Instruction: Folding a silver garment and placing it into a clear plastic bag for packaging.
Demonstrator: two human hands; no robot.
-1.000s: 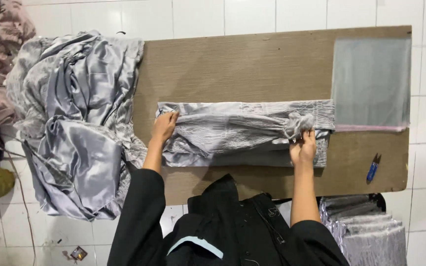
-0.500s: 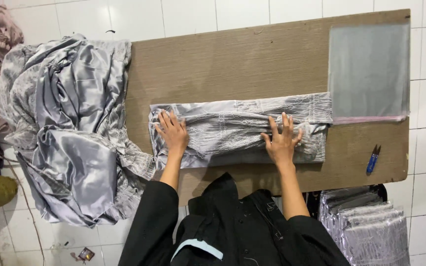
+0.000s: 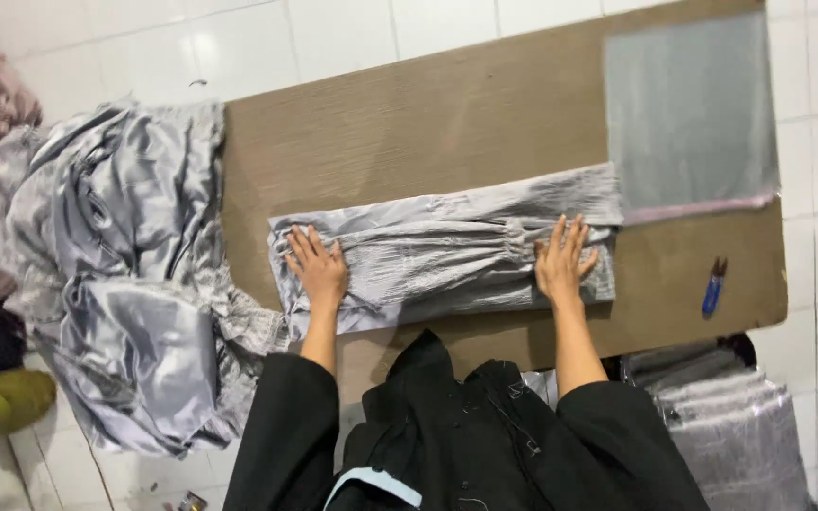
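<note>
A silver-grey satin garment [image 3: 437, 251], folded into a long strip, lies across the brown wooden board [image 3: 428, 123]. My left hand [image 3: 316, 269] rests flat on the strip's left end, fingers spread. My right hand [image 3: 560, 260] lies flat near the strip's right end, fingers spread, beside the gathered elastic part. Neither hand grips anything. Both sleeves are black.
A heap of silver satin cloth [image 3: 115, 274] hangs off the board's left end. A clear plastic bag [image 3: 688, 109] lies at the board's far right corner. Small blue snips [image 3: 713, 286] sit near the right edge. Bagged grey packs [image 3: 736, 431] stack on the white tiled floor.
Both hands let go of the strip's edges and moved onto its top, palms flat; the left slid toward the left end, the right toward the right end.
</note>
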